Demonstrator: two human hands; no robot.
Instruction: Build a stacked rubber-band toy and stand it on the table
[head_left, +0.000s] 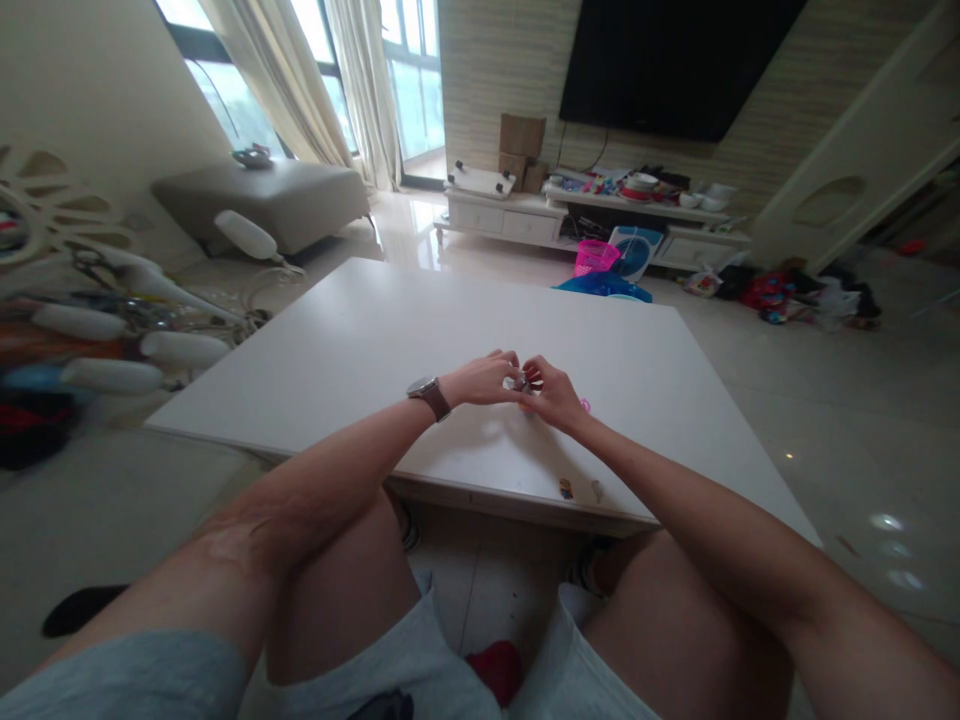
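My left hand (pixel 486 380), with a watch (pixel 426 390) at its wrist, and my right hand (pixel 555 396) meet above the middle of the white table (pixel 420 330). Between their bent fingertips is a small silvery-white thing (pixel 517 383); fingers cover most of it, so its kind cannot be made out. Just below it shows a bit of orange (pixel 526 407). A small pink thing (pixel 585 405) peeks out beside my right wrist. Near the table's front edge lie a small yellow-and-blue figure (pixel 565 488) and a small pale, key-like piece (pixel 598 489).
Past the table's far edge are a blue plastic bag (pixel 600 286) and a pink basket (pixel 596 256). A low cabinet (pixel 525 222) with boxes and dishes stands against the wall. White lamp shades (pixel 184 348) and clutter crowd the left side. Bags (pixel 780 290) lie on the floor at right.
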